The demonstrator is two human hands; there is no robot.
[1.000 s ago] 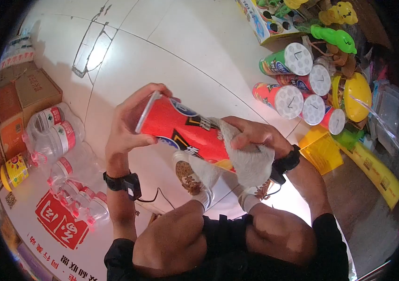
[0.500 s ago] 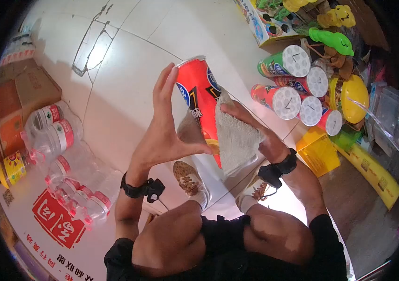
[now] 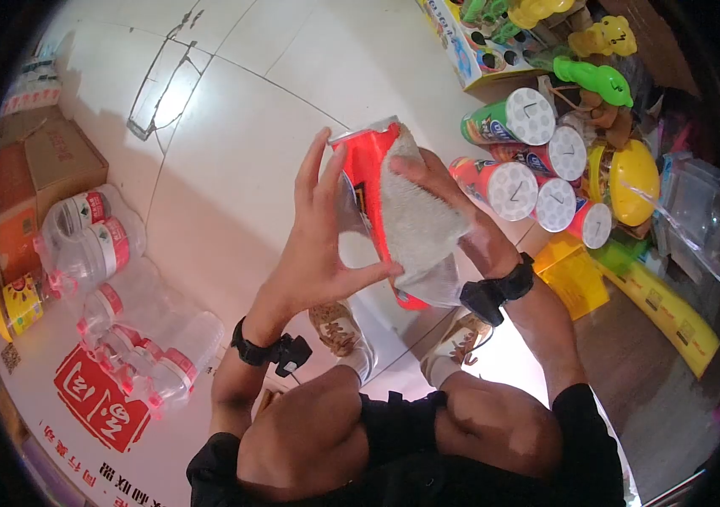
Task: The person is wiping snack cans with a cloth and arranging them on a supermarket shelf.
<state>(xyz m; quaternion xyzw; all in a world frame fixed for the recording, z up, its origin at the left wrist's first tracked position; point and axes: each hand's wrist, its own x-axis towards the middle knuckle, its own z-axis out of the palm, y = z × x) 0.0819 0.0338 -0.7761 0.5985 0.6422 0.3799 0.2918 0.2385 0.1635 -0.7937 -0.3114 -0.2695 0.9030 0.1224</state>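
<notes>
A red can (image 3: 363,173) is held up in front of my knees, over the tiled floor. My left hand (image 3: 313,241) grips it by its two ends, fingertips at the top rim and thumb near the bottom. A greyish-white cloth (image 3: 419,207) lies over the can's right side. My right hand (image 3: 444,190) presses the cloth against the can, its fingers partly hidden behind the cloth. Much of the can's printed label is covered.
Several capped cans (image 3: 512,191) stand at the right beside a yellow-lidded jar (image 3: 635,182) and a yellow container (image 3: 570,275). Wrapped bottles (image 3: 115,245) and cardboard boxes (image 3: 64,160) are at the left. A toy box (image 3: 461,42) sits at the upper right.
My right hand has moved up with the cloth, which now covers more of the can, up to its top rim. The can has turned, and less of its blue logo shows.
</notes>
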